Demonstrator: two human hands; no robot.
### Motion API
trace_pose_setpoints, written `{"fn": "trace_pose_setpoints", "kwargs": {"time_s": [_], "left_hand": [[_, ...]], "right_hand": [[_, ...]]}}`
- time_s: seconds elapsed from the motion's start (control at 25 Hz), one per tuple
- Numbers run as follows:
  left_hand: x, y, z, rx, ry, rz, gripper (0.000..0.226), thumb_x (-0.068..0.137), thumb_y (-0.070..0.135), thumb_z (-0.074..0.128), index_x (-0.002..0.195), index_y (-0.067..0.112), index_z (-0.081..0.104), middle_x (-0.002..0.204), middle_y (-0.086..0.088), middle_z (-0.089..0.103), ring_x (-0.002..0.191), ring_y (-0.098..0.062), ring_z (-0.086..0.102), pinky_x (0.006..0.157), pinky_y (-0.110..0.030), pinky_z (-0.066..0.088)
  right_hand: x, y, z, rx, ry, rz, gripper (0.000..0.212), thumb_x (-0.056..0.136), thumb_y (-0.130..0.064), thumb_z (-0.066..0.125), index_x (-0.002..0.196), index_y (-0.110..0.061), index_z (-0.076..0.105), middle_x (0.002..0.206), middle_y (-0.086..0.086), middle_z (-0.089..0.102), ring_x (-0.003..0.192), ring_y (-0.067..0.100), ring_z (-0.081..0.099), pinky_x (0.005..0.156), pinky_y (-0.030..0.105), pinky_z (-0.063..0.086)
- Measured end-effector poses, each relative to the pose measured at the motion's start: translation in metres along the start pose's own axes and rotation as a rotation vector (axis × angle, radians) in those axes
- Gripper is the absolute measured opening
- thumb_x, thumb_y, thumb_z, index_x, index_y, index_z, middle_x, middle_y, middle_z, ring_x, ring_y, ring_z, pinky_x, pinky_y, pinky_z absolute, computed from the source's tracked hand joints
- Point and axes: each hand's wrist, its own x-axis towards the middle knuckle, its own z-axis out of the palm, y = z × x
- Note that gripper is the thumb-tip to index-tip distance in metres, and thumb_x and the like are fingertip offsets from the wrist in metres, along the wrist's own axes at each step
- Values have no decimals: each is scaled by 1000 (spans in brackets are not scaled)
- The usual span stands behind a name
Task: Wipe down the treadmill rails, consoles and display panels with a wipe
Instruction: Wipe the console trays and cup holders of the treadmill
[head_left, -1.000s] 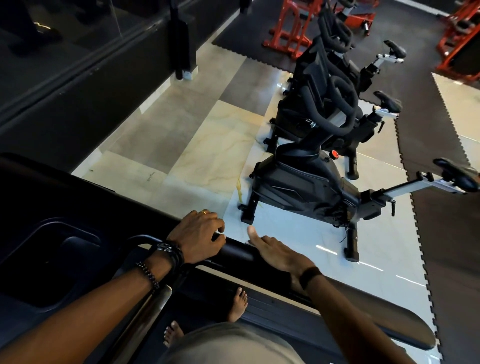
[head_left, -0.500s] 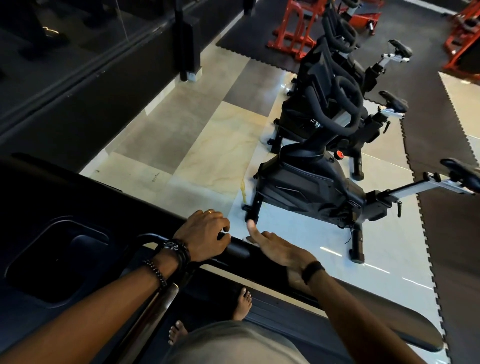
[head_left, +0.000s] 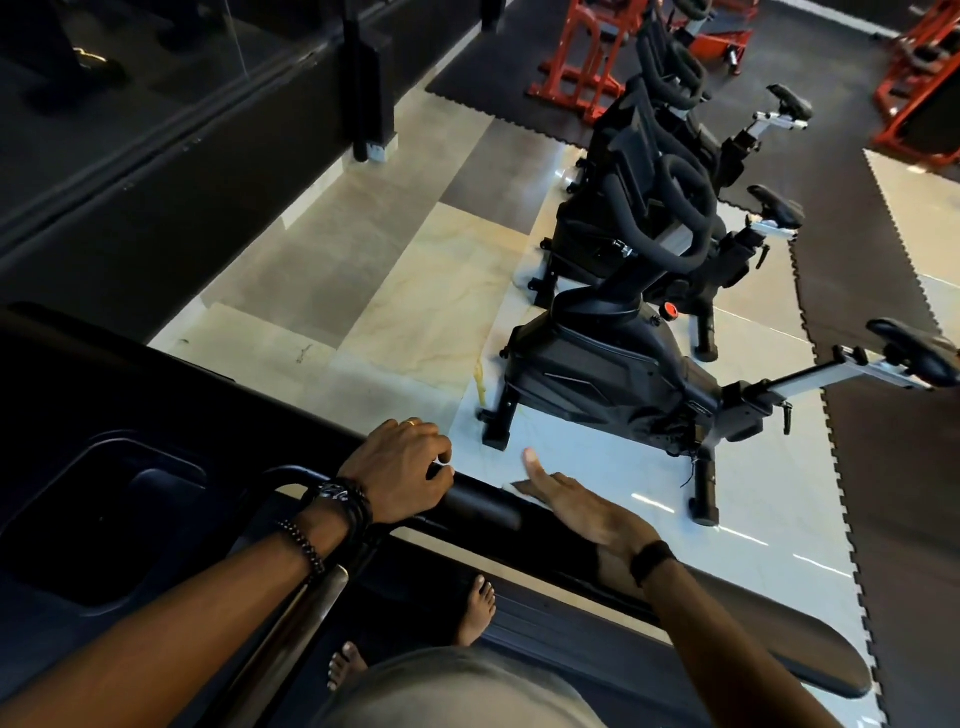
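Gripping the black rail (head_left: 483, 506) with my left hand (head_left: 400, 470), fingers curled over it and a scrap of white wipe (head_left: 441, 462) showing between them. My right hand (head_left: 582, 506) lies flat and open along the rail just beside it, thumb raised. Bikes (head_left: 613, 374) stand beyond on the tiles.

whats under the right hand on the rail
The right hand lies flat on the black treadmill rail, with a pale edge, possibly the wipe, showing at its fingertips. The palm covers the rest.
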Motion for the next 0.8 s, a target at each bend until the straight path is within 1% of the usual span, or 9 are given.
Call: {"fn": "trace_pose_setpoints", "kwargs": {"time_s": [0.12,0.24,0.28,0.36,0.48,0.56,0.64,0.72,0.8], "left_hand": [[0,1,-1,-6,-5,-9,25,94,39,51,104,21,66,101,9,62,100,-13,54,95,-31,40],[2,3,-2,21,-16,-5,25,94,38,51,103,21,67,101,8,62,100,-13,55,93,-31,40],[1,3,-3,26,-15,-8,25,94,38,51,102,21,67,100,8,62,99,-14,55,92,-31,40],[-1,3,-3,30,-15,-9,24,94,38,51,100,21,67,98,8,62,97,-14,55,91,-31,40],[-2,4,-1,49,-5,5,24,96,38,50,98,21,66,94,9,58,93,-13,52,89,-30,40],[-1,2,0,58,-23,15,27,96,40,45,96,21,65,91,10,54,90,-12,49,89,-31,40],[0,1,1,77,-52,25,34,93,44,37,93,22,64,89,10,52,89,-12,50,88,-33,42],[0,2,1,94,-63,41,43,91,46,28,91,22,64,88,9,54,88,-14,52,85,-35,44],[0,2,1,125,-71,57,51,89,48,20,90,23,64,89,8,56,88,-15,54,84,-35,45]], "right_hand": [[3,14,-11,-7,-69,92,106,78,-94,4,140,-27,58,151,-7,49,141,18,41,123,42,11],[15,-19,-1,-112,-98,66,100,80,-90,1,117,-22,64,130,5,63,118,24,57,116,43,25],[15,-27,4,-124,-80,47,101,79,-90,1,117,-19,62,136,6,59,121,25,55,113,43,27],[-3,-25,8,-79,-9,-16,103,81,-89,6,136,-19,57,146,0,50,131,22,48,107,38,27],[-28,8,-1,51,54,-40,93,82,-90,10,135,-33,61,136,-15,53,126,12,48,110,33,25],[-20,12,-3,-7,56,36,105,77,-94,6,136,-26,61,143,-5,54,130,18,49,114,36,25],[-4,1,1,-66,19,50,119,70,-98,2,134,-16,59,144,5,55,126,25,52,108,40,31],[-5,-12,6,-78,32,12,111,77,-92,4,133,-13,58,141,7,56,123,25,53,100,38,33],[-28,-10,5,-7,46,-80,92,90,-79,12,136,-16,59,140,-3,55,125,18,51,99,31,29]]}}
